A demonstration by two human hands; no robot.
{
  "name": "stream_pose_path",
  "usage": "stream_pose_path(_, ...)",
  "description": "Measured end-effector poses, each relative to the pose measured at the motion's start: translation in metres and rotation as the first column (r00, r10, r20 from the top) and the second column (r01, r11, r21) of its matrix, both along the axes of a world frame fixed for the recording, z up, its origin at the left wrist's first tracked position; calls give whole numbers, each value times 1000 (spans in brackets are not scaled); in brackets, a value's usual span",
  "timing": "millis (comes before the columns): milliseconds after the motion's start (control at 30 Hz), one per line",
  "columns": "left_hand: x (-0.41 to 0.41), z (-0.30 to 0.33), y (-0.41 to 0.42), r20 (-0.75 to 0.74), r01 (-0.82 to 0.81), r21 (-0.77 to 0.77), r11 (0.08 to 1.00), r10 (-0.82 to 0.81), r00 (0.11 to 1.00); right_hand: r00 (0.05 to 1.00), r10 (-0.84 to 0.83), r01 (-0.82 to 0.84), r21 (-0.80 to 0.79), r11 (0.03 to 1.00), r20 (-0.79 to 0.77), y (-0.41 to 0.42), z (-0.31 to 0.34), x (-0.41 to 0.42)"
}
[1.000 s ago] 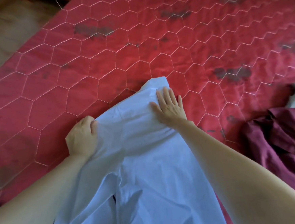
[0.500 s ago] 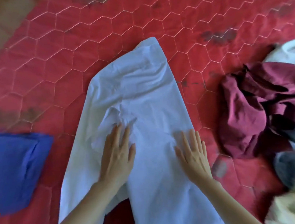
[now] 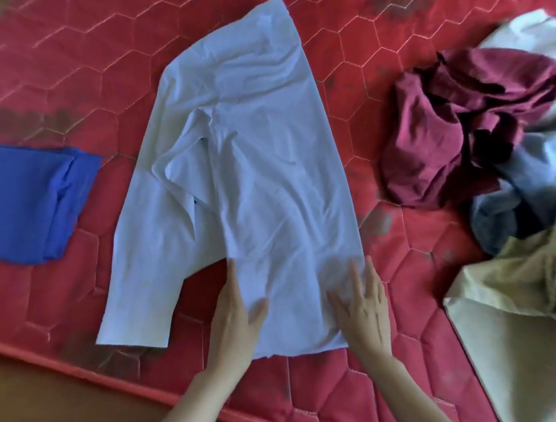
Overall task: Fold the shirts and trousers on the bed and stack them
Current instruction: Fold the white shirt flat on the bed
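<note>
A pale blue shirt [image 3: 259,165] lay spread on the red quilted bed [image 3: 60,78], its hem near the bed's near edge. The left hand [image 3: 234,310] and right hand [image 3: 364,307] rested flat on the hem. A folded blue garment [image 3: 19,201] lay toward the left edge; a maroon garment [image 3: 456,130] and beige cloth [image 3: 517,308] were heaped toward the right.

Bed's got a red quilted cover [image 3: 389,35] with a hexagon stitch pattern and some dark worn patches. Brownish floor [image 3: 53,411] shows below the near edge, pretty soft daylight overall.
</note>
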State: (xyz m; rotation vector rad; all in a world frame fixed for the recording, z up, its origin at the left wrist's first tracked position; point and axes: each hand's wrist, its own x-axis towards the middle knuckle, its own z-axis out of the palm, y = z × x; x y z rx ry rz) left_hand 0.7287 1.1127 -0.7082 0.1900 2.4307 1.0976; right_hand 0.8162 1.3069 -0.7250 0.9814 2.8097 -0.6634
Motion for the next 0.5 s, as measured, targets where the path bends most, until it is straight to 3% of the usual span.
stream_pose_path(67,12,4,2,169,-229,82,970,213,962,979,-203,202,-102,974,-2,-1,4,5)
stream_pose_path(133,15,5,-1,298,-352,97,931,310,903,943,-332,329,-257,909,35,0,10,6)
stream_pose_path(300,-12,35,-5,473,-351,75,933,277,837,898,-429,420,-495,761,102,13,39,-3)
stream_pose_path(367,-30,58,-10,573,-415,132,900,272,773,835,-542,436,-714,548,93,22,66,-8)
stream_pose_path(433,-45,77,-22,676,-487,202,850,239,697,794,-585,338,-919,203,163,35,90,-9)
stream_pose_path(467,-49,83,-29,693,-494,221,841,220,686,808,-555,307,-945,111,198,40,98,-8)
stream_pose_path(500,-49,83,-34,692,-486,219,846,217,689,834,-505,322,-939,118,223,42,100,-4)
